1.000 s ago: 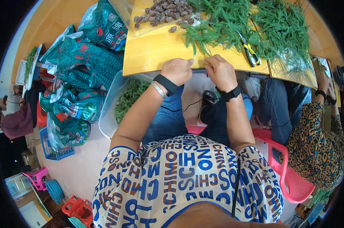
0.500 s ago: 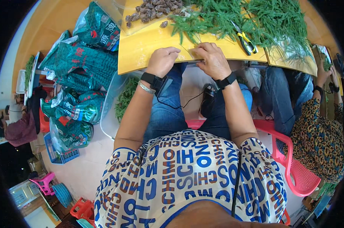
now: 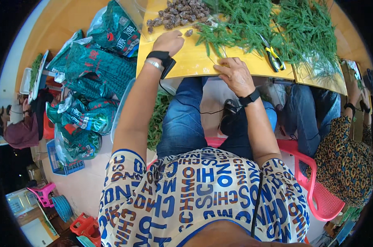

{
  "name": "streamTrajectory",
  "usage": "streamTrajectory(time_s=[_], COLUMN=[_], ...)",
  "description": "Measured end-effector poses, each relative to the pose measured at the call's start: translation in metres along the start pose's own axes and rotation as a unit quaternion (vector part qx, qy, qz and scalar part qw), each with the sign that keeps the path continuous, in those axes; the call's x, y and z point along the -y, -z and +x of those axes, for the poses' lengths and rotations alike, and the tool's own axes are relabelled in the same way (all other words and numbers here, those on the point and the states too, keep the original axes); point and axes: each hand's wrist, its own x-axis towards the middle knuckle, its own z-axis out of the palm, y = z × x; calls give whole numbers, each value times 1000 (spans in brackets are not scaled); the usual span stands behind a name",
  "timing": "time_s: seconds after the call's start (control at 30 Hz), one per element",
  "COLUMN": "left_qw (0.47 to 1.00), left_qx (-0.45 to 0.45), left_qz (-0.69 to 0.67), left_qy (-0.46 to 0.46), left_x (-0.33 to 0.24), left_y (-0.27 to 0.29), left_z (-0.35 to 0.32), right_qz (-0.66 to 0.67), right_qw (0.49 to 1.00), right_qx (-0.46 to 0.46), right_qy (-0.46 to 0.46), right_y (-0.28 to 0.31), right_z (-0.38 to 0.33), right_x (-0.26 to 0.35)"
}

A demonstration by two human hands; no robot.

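My left hand (image 3: 169, 43) is over the yellow table (image 3: 194, 61), just below a pile of brown pine cones (image 3: 179, 15). Its fingers are curled together, and whatever they may hold is hidden. A single pine cone (image 3: 189, 33) lies just beyond its fingertips. By the table's near edge, my right hand (image 3: 237, 76) has its thumb and fingers pinched round a thin stem-like piece, too fine to make out fully. Green artificial pine sprigs (image 3: 244, 24) spread beyond this hand. Yellow-and-black pliers (image 3: 273, 59) lie open on the table to its right.
Teal plastic bags (image 3: 100, 68) are piled at the left, above a blue crate (image 3: 63, 160). A clear bin of greenery (image 3: 159, 119) stands beside my left leg. On the right a co-worker in a patterned top (image 3: 343, 160) sits near a pink chair (image 3: 324, 199).
My left hand has moved away from my right hand, forward and left to the pine cones. My right hand stays near the table edge. The whole view has shifted slightly.
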Motion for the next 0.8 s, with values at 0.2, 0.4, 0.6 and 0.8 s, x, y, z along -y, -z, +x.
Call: streamTrajectory(time_s=[0.2,0.4,0.6,0.8], left_qw=[992,985,981,994], left_qx=[51,92,117,72], left_qz=[112,147,155,-43], left_qy=[23,-3,24,72], left_x=[-4,-8,-18,1], left_y=[-20,-34,-39,-23], left_z=[49,69,67,66], right_qz=[44,226,532,639], right_qw=[998,954,780,697], right_qx=[-28,-164,-186,-164], right_qy=[19,-112,-272,-282], right_y=[0,-3,4,16], right_z=[-1,-5,-15,-9], right_x=[-9,-28,-47,-41])
